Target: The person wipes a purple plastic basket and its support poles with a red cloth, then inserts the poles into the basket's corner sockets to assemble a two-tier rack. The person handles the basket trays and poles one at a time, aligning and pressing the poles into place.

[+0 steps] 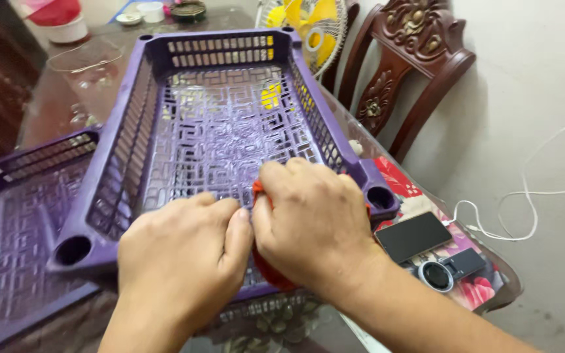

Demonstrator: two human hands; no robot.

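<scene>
Both the left hand and right hand are clamping fingers on a red cloth against the near rim of the purple slatted plastic tray, which is stretching lengthwise away.

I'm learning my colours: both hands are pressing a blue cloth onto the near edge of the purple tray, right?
Not quite. The cloth is red, not blue. The head view shows the left hand and right hand pressing it onto the purple tray's near edge.

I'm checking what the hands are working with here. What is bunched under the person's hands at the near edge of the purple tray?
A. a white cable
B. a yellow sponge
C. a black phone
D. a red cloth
D: a red cloth shows between and below the left hand and right hand, pressed on the near rim of the purple tray.
</scene>
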